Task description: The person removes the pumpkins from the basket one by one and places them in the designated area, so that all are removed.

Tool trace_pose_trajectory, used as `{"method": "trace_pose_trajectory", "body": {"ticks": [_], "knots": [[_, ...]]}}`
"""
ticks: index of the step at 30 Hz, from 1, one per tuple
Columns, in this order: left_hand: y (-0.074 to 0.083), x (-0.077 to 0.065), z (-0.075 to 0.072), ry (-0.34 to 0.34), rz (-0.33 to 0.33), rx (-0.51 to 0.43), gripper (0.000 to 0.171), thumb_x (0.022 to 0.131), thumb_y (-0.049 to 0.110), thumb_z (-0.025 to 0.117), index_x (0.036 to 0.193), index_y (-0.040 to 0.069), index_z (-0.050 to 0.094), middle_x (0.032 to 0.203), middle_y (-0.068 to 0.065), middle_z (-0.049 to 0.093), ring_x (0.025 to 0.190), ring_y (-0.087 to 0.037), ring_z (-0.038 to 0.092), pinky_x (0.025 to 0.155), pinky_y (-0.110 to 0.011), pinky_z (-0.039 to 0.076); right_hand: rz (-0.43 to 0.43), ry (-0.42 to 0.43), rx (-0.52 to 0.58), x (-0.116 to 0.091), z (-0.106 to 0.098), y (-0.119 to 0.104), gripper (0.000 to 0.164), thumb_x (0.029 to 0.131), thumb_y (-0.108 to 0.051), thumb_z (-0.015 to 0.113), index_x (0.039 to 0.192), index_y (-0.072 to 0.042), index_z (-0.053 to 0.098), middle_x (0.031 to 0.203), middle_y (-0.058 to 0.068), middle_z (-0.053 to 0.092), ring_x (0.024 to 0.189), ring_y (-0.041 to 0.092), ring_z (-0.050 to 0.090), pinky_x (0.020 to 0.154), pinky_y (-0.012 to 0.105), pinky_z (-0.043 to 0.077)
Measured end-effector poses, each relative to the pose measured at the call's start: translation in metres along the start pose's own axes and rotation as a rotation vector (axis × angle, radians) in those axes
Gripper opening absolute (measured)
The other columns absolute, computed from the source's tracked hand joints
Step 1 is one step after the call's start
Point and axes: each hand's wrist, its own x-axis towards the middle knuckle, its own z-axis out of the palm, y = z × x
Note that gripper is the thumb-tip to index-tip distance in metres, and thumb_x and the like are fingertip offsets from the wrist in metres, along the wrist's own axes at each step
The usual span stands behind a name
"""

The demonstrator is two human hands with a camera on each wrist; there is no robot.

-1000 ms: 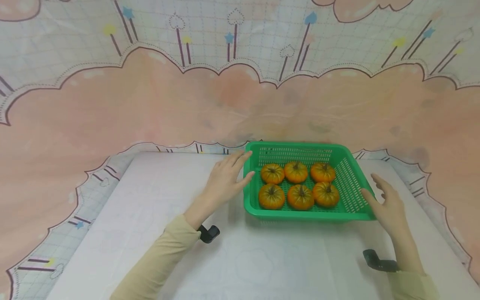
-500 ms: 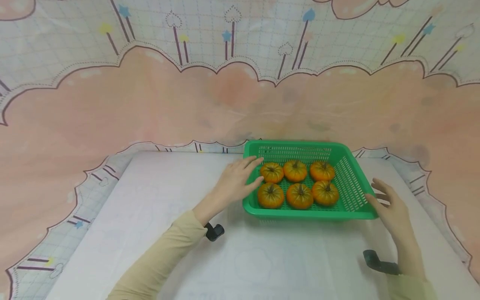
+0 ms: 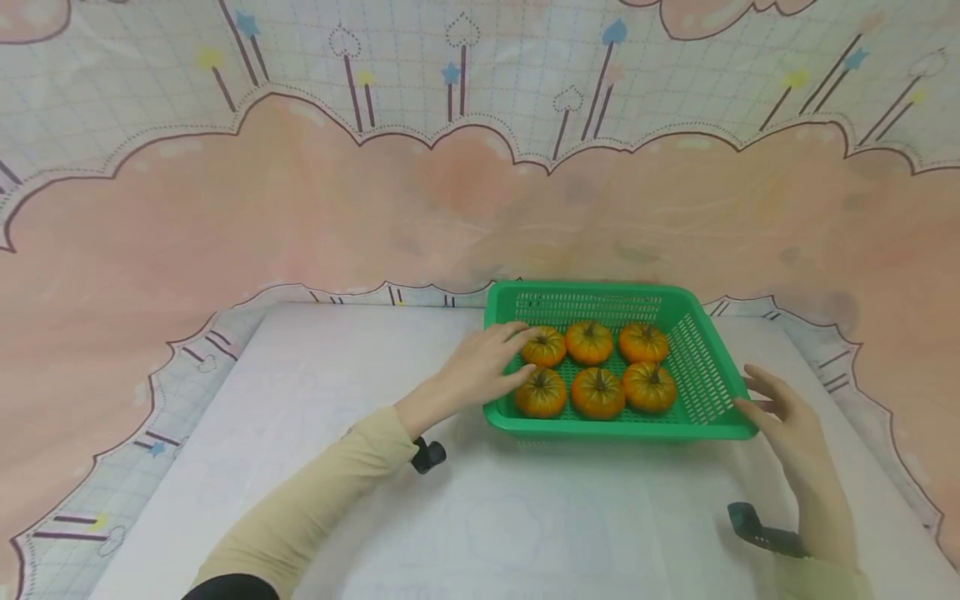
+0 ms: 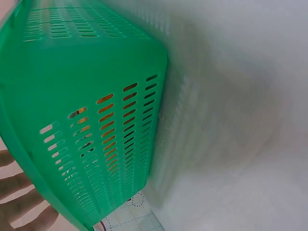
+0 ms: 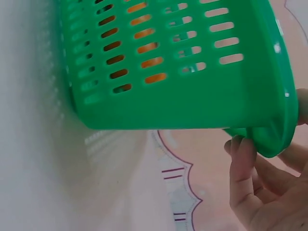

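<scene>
Several small orange pumpkins [image 3: 597, 393] sit in two rows inside a green plastic basket [image 3: 600, 429] with slotted walls. My left hand [image 3: 480, 367] reaches over the basket's left rim, fingers extended above the leftmost pumpkins. Whether its fingertips touch the back left pumpkin [image 3: 545, 347] cannot be told. From the left wrist view, fingers [image 4: 21, 202] stretch past the rim. At the right front corner my right hand [image 3: 787, 421] holds the basket rim, thumb on top. The right wrist view has curled fingers [image 5: 243, 168] under that rim.
The basket stands toward the back right of a white-covered table [image 3: 337, 358]. Behind it hangs a patterned cloth backdrop [image 3: 450, 208]. Black wrist camera mounts [image 3: 761, 533] stick out from both forearms.
My left hand has moved right, from beside the left rim to above the leftmost pumpkins. The right hand has settled slightly lower onto the right rim. The pumpkins keep their places.
</scene>
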Motion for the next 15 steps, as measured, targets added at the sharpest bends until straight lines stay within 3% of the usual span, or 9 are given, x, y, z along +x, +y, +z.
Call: {"method": "trace_pose_trajectory", "body": {"ticks": [2,3,8,15], "knots": [[0.001,0.002,0.000,-0.013,0.014,0.001,0.053,0.094,0.035,0.059,0.142,0.017,0.047,0.139,-0.010,0.053,0.119,-0.028,0.057,0.092,-0.043,0.053,-0.005,-0.005,0.023,-0.001,-0.003,0.001,0.056,0.098,-0.029,0.054,0.150,-0.022,0.035,0.114,-0.035,0.042,0.092,-0.022,0.045,0.076,0.017,0.036],[0.002,0.003,-0.001,-0.021,0.020,0.001,0.053,0.094,0.035,0.059,0.142,0.016,0.047,0.138,-0.010,0.054,0.117,-0.027,0.058,0.090,-0.041,0.054,-0.004,-0.010,0.041,-0.001,-0.003,0.002,0.055,0.098,-0.029,0.054,0.150,-0.022,0.035,0.113,-0.037,0.041,0.091,-0.022,0.046,0.081,0.021,0.039],[0.004,0.008,-0.001,-0.082,0.043,0.024,0.054,0.094,0.036,0.058,0.142,0.015,0.047,0.138,-0.008,0.054,0.114,-0.024,0.059,0.085,-0.037,0.055,0.005,-0.031,0.076,-0.001,-0.006,0.005,0.053,0.098,-0.027,0.053,0.149,-0.019,0.037,0.115,-0.038,0.043,0.092,-0.021,0.051,0.099,0.046,0.039],[0.004,0.014,0.004,-0.186,0.038,0.015,0.059,0.092,0.038,0.060,0.144,0.015,0.044,0.142,-0.009,0.051,0.124,-0.028,0.055,0.097,-0.043,0.051,0.042,-0.064,0.208,0.001,-0.007,0.003,0.053,0.098,-0.024,0.054,0.147,-0.010,0.040,0.089,-0.037,0.056,0.083,-0.015,0.056,0.106,0.068,0.022]]}}
